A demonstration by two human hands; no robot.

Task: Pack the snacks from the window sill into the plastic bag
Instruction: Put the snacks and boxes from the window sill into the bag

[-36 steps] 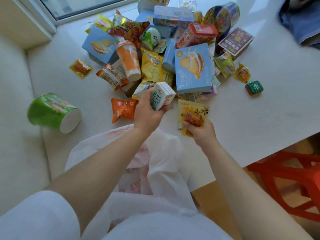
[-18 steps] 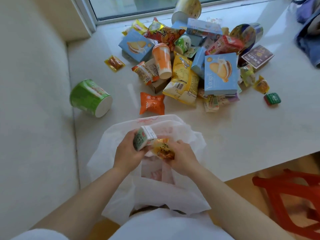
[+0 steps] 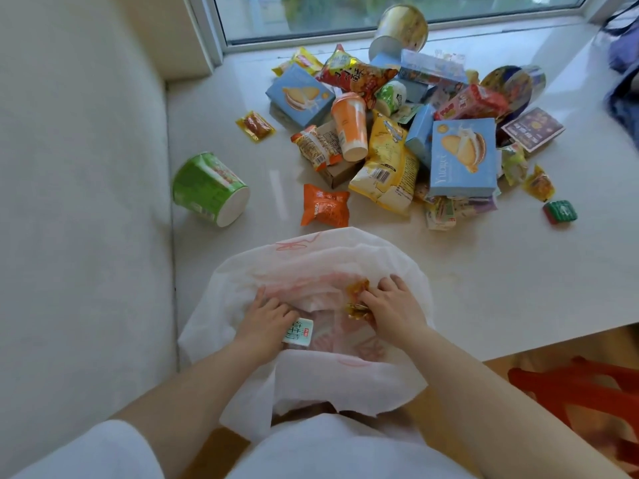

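Observation:
A white plastic bag point(image 3: 321, 257) with red print lies open at the near edge of the window sill point(image 3: 484, 271). My left hand point(image 3: 264, 319) is inside its mouth and holds a small white-and-green milk carton point(image 3: 298, 331). Beside it, my right hand point(image 3: 392, 305) pinches a yellow snack packet point(image 3: 358, 297) in the bag's opening. A heap of snacks lies further back on the sill: a blue box point(image 3: 461, 157), a yellow bag point(image 3: 389, 167), an orange cup point(image 3: 349, 126) and an orange packet point(image 3: 325, 206).
A green noodle cup point(image 3: 207, 188) lies on its side at the left. Small loose items lie apart: a green square point(image 3: 560, 211) at the right, a yellow sachet point(image 3: 255, 126) at the left. A red stool point(image 3: 581, 395) stands below the sill at the right.
Both hands came back from the snack heap, brought the milk carton and the yellow packet over the bag, and now sit lower inside its mouth. The camera view tilted toward the window.

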